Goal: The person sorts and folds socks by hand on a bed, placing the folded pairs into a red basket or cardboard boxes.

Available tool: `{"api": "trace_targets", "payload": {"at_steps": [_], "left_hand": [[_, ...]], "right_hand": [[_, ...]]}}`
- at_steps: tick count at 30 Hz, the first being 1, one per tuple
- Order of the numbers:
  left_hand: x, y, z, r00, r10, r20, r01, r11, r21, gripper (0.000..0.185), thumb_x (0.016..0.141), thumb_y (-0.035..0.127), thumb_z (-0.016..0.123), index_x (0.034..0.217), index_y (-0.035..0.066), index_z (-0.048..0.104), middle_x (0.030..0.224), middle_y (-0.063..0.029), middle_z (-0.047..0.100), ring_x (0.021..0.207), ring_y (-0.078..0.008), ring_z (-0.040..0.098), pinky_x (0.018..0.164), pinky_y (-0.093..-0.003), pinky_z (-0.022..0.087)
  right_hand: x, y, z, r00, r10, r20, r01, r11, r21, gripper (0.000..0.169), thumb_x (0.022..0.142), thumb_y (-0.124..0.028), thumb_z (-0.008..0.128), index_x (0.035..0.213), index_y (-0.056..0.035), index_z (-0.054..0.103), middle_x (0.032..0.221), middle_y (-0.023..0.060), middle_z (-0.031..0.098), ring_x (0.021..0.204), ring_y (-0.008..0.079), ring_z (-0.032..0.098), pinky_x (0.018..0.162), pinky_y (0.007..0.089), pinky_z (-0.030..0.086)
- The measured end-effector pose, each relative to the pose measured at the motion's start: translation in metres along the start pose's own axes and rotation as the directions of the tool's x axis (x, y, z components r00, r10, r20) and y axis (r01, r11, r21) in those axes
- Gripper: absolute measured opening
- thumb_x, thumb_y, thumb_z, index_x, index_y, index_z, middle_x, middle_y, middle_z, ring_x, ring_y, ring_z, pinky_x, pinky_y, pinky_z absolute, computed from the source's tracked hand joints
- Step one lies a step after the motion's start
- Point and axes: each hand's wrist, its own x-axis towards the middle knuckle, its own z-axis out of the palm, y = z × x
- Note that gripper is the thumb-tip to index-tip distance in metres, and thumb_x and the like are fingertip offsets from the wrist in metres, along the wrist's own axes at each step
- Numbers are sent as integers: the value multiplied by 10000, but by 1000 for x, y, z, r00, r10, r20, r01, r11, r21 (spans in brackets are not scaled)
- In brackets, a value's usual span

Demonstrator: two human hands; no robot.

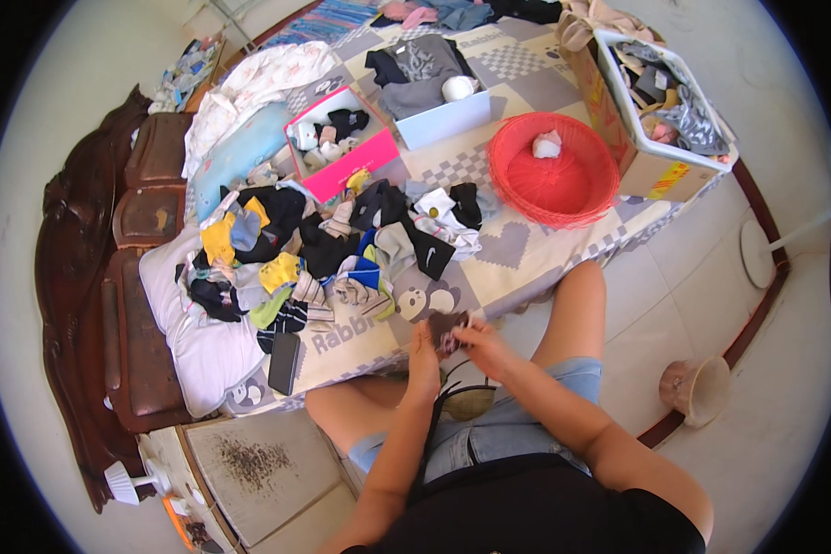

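Both of my hands are at the bed's near edge, above my lap. Between them is a small dark brown cloth piece (444,325), probably a sock, with a lighter patterned patch. My left hand (424,353) lies along its left side, fingers straight and together. At the right side, the fingers of my right hand (483,346) pinch the cloth. Beyond my hands a heap of loose socks (318,242) in black, grey, yellow, white and striped cloth spreads over the bedsheet (481,287). A black sock (426,246) lies at the heap's near right side.
A dark phone (284,363) lies near the pillow (201,311). Behind the heap stand a pink box (356,176) of socks, a pale box (447,121) of folded clothes, a red basket (502,180) with one bundle, and a filled carton (678,173). A bin (672,391) stands right.
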Motion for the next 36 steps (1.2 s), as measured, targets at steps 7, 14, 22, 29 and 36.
{"api": "trace_targets", "payload": {"at_steps": [7, 14, 22, 29, 36], "left_hand": [[-12, 7, 23, 988, -25, 151, -13, 968, 250, 350, 876, 135, 588, 1175, 15, 450, 951, -68, 597, 780, -135, 601, 660, -243, 493], [3, 13, 8, 971, 134, 200, -210, 875, 436, 375, 849, 97, 610, 1192, 25, 474, 890, -48, 564, 781, -126, 570, 662, -260, 483], [44, 57, -39, 755, 569, 326, -367, -44, 929, 472, 669, 76, 712, 1121, 119, 583, 1254, -193, 451, 1089, -361, 468, 896, -420, 411], [80, 77, -95, 725, 639, 257, -281, -65, 957, 515, 653, -14, 659, 1149, 85, 566, 1304, -201, 409, 1166, -389, 411, 959, -423, 367], [83, 100, -148, 635, 764, -115, -279, 365, 888, 307, 722, -12, 445, 982, 1, 608, 894, -146, 607, 838, -270, 598, 788, -335, 456]], "right_hand": [[13, -1, -19, 964, -252, -80, 189, 868, -460, 209, 806, -155, 679, 956, -41, 589, 799, 19, 625, 690, 99, 563, 602, 244, 460], [24, -38, -22, 959, 14, -285, -60, 986, -153, 311, 821, -215, 668, 1048, -46, 540, 893, 57, 625, 744, 139, 607, 627, 269, 509], [49, -158, -10, 854, -480, -202, 507, 855, 108, 293, 926, -251, 489, 1120, -34, 526, 967, 83, 632, 788, 163, 636, 665, 247, 515], [84, -104, -38, 930, -287, -230, 205, 923, -326, 197, 915, -246, 513, 967, -69, 582, 837, 46, 645, 628, 108, 580, 574, 219, 472], [112, -25, -83, 862, -506, -2, 249, 427, -869, 114, 835, -89, 573, 907, -7, 608, 653, 74, 615, 506, 111, 575, 502, 255, 453]]}}
